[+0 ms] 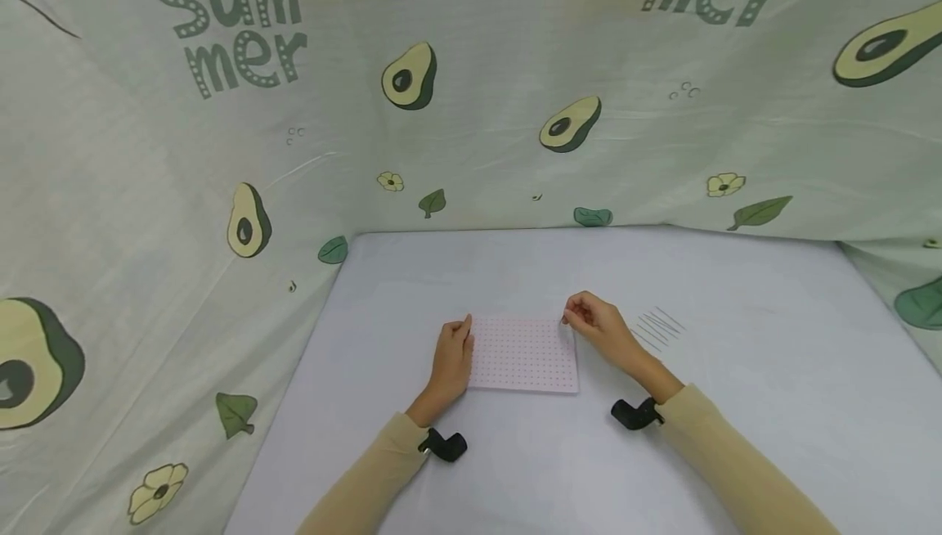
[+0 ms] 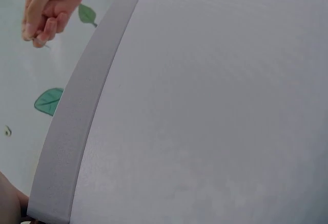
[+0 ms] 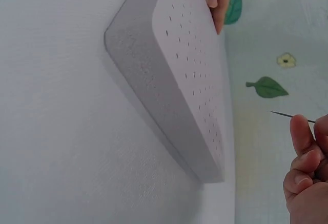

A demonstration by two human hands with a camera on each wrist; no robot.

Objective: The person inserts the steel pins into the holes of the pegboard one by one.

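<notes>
A pale pink rectangular pad (image 1: 524,359), marked with a grid of small dark dots, lies on the table; its thick, rough grey side (image 3: 148,80) shows in the right wrist view. My left hand (image 1: 450,359) rests along the pad's left edge, fingers extended toward the far corner. At the far right corner, my right hand (image 1: 599,330) pinches a thin dark needle (image 3: 282,114) between thumb and forefinger. The needle's point sticks out past the fingertips, and its other end is hidden in the hand.
Several thin needles (image 1: 659,328) lie loosely side by side on the white table (image 1: 515,469), right of the pad and beyond my right wrist. A cloth (image 1: 486,167) printed with avocados, leaves and flowers hangs behind and left of the table. Black wrist cameras sit on both cuffs.
</notes>
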